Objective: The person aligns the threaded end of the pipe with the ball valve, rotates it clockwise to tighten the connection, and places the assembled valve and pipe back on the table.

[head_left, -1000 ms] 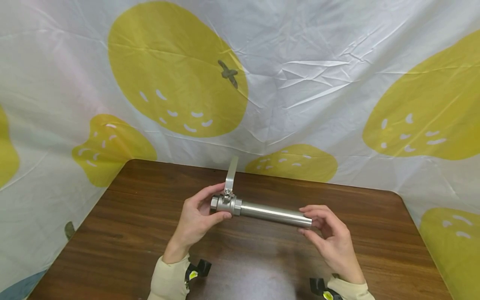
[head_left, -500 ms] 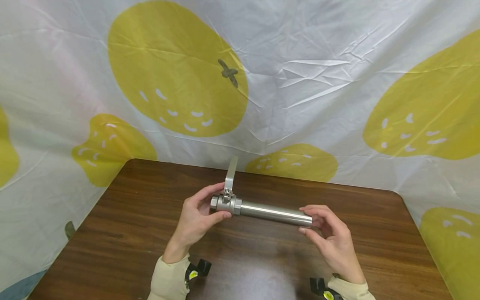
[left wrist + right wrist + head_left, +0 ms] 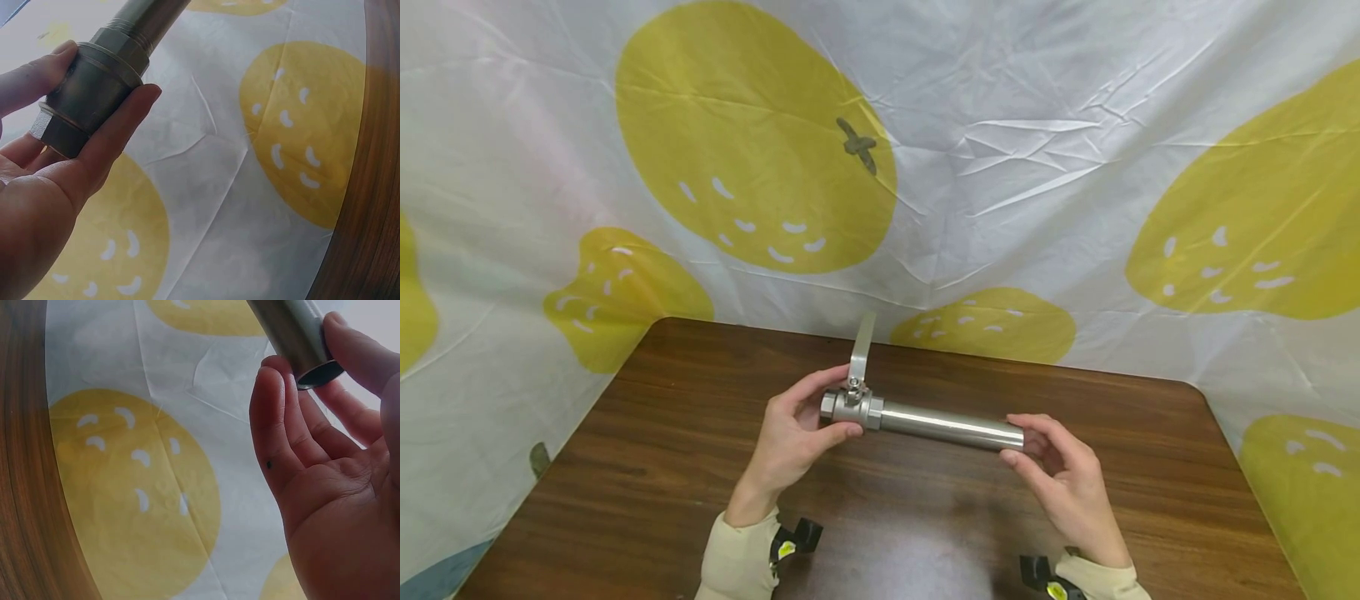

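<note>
A steel ball valve [image 3: 852, 408] is joined to a straight metal pipe [image 3: 947, 423], and both are held up over the table. My left hand [image 3: 790, 437] grips the valve body, thumb on the near side and fingers behind. The valve's lever handle [image 3: 862, 346] points away toward the cloth. In the left wrist view, threads [image 3: 134, 32] show where the pipe meets the valve's hex end. My right hand [image 3: 1063, 471] pinches the pipe's free end between thumb and fingers. That end [image 3: 319, 375] is open and hollow in the right wrist view.
A brown wood-grain table [image 3: 925, 517] lies below the hands. Behind and beside it hangs a white cloth [image 3: 1022, 167] printed with yellow fruit. Each wrist wears a black camera mount [image 3: 797, 537] over a cream sleeve [image 3: 737, 554].
My right thumb and fingertips have shifted slightly around the pipe's end. My left hand and the valve have stayed in place.
</note>
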The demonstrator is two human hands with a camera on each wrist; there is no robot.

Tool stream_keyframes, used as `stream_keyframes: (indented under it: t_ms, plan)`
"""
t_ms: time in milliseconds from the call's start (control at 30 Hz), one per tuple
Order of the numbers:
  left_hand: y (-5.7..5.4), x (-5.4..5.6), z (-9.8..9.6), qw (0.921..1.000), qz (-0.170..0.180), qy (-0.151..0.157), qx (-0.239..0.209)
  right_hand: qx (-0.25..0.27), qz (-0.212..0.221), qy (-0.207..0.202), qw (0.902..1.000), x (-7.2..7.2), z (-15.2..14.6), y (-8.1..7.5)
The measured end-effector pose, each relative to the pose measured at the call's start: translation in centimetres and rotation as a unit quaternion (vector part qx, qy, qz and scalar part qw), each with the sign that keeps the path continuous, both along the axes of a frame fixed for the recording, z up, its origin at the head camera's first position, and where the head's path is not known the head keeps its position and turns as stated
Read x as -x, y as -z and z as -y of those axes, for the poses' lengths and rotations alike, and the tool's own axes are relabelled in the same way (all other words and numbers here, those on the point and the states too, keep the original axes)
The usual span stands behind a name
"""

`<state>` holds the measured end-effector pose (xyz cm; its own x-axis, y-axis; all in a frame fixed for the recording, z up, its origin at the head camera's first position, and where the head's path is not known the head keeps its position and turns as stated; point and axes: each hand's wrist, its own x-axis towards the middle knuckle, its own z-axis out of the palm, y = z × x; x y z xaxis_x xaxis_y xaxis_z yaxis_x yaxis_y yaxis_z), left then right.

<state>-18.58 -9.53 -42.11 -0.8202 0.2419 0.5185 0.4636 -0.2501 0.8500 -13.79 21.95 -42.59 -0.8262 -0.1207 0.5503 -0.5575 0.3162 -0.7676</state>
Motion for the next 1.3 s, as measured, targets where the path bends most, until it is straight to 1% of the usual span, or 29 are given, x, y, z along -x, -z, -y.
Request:
stream_keyframes:
  t_ms: [100, 233, 333, 600, 833, 967, 1033, 1067, 1133, 1200, 1267, 1300]
  plan:
    - [0.0, -0.04, -0.01, 1.0, 0.002, 0.0, 0.002, -0.015, 0.013, 0.017, 0.9997, -0.09, 0.02, -0.1]
    - [0.0, -0.06, -0.03, 1.0, 0.003, -0.001, 0.004, -0.02, 0.009, 0.024, 0.9995, -0.15, 0.09, -0.12]
    - [0.0, -0.06, -0.07, 1.0, 0.002, 0.0, 0.003, -0.015, 0.006, 0.017, 0.9997, -0.14, 0.12, -0.13]
    - [-0.04, -0.1, -0.1, 1.0, 0.006, -0.001, 0.006, -0.003, 0.025, -0.003, 0.9997, 0.06, -0.14, 0.13]
    - [-0.03, -0.13, -0.07, 1.0, 0.007, -0.002, 0.007, 0.029, 0.031, -0.016, 0.999, 0.12, -0.03, 0.06]
    - [-0.06, -0.11, -0.07, 0.9999, 0.011, -0.005, 0.007, 0.053, 0.027, -0.009, 0.9981, 0.1, 0.05, 0.09]
    - [-0.05, -0.09, -0.09, 0.9999, 0.013, -0.006, 0.008, 0.076, 0.011, -0.024, 0.9968, 0.18, 0.08, 0.16]
    - [-0.05, -0.09, -0.1, 0.9998, 0.015, -0.006, 0.007, 0.092, 0.0, -0.038, 0.9951, 0.25, 0.1, 0.19]
    - [-0.04, -0.09, -0.11, 0.9999, 0.013, -0.006, 0.006, 0.121, -0.024, -0.076, 0.9894, 0.39, 0.13, 0.27]
    - [-0.01, -0.1, -0.12, 0.9999, 0.012, -0.006, 0.005, 0.148, -0.045, -0.125, 0.9801, 0.59, 0.18, 0.35]
    - [0.02, -0.11, -0.1, 0.9999, 0.01, -0.006, 0.004, 0.157, -0.057, -0.149, 0.9747, 0.75, 0.23, 0.41]
    - [0.03, -0.12, -0.09, 0.9999, 0.009, -0.006, 0.004, 0.157, -0.06, -0.153, 0.9738, 0.81, 0.25, 0.45]
